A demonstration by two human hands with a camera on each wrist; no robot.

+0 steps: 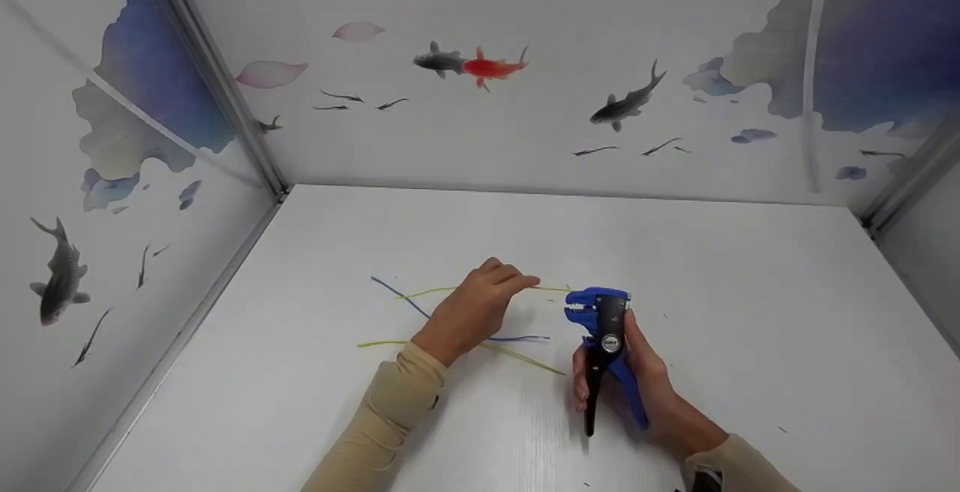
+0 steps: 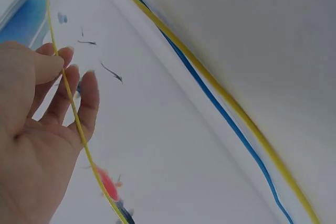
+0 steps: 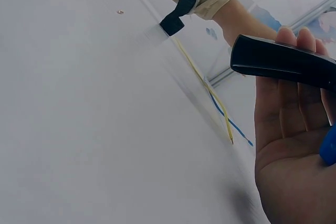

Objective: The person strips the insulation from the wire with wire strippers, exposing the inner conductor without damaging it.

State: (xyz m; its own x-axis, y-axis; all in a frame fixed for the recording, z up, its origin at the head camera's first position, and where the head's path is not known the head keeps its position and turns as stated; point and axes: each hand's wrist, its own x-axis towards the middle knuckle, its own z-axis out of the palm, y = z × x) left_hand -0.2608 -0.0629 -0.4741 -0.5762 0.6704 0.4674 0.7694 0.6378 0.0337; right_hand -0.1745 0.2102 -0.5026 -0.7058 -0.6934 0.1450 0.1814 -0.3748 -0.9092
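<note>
My left hand (image 1: 469, 312) pinches a thin yellow wire (image 2: 73, 109) between thumb and fingertip, and the wire's right end reaches toward the tool's jaws in the head view. My right hand (image 1: 652, 387) grips a blue and black wire stripper (image 1: 611, 319) upright, its jaws on the left side. Whether the wire's end lies inside the jaws I cannot tell. Beneath my left hand a blue wire (image 1: 517, 338) and another yellow wire (image 1: 525, 358) cross on the table. In the right wrist view the black handle (image 3: 283, 62) lies across the fingers of my right hand (image 3: 294, 156).
The white table (image 1: 337, 237) meets printed walls (image 1: 555, 19) at its back and left side. Small dark bits lie on the table toward the right. A tiny scrap (image 3: 120, 12) shows in the right wrist view.
</note>
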